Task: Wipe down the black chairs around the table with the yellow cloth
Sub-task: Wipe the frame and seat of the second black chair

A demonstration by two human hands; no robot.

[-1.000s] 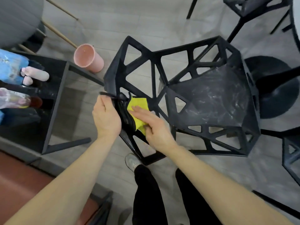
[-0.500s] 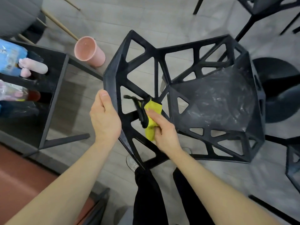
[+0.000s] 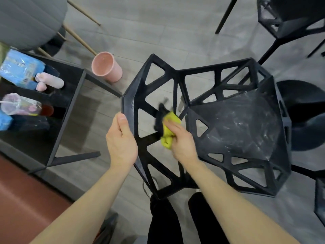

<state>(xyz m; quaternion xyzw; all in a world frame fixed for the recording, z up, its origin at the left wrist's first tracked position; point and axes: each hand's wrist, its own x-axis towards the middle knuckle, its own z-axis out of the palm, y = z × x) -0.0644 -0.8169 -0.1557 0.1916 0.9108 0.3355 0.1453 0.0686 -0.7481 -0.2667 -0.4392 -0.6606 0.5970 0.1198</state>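
A black chair [image 3: 237,131] with triangular cut-outs stands right below me, its backrest nearest to me and its seat smeared with pale streaks. My left hand [image 3: 121,143] grips the top edge of the backrest at the left. My right hand [image 3: 181,140] holds the bunched yellow cloth [image 3: 169,131], which has a dark side, and presses it against a strut on the inner face of the backrest. The cloth and the fingers are blurred by motion.
A pink cup-shaped bin [image 3: 107,66] stands on the floor beyond the chair. A black shelf [image 3: 70,110] at the left holds blue packets and bottles. Another black chair [image 3: 288,20] is at top right, a round table base [image 3: 306,117] at the right. My legs are under the backrest.
My right hand has slid the cloth from the backrest's left edge to a strut further inside. My left hand has shifted its hold on the top edge.
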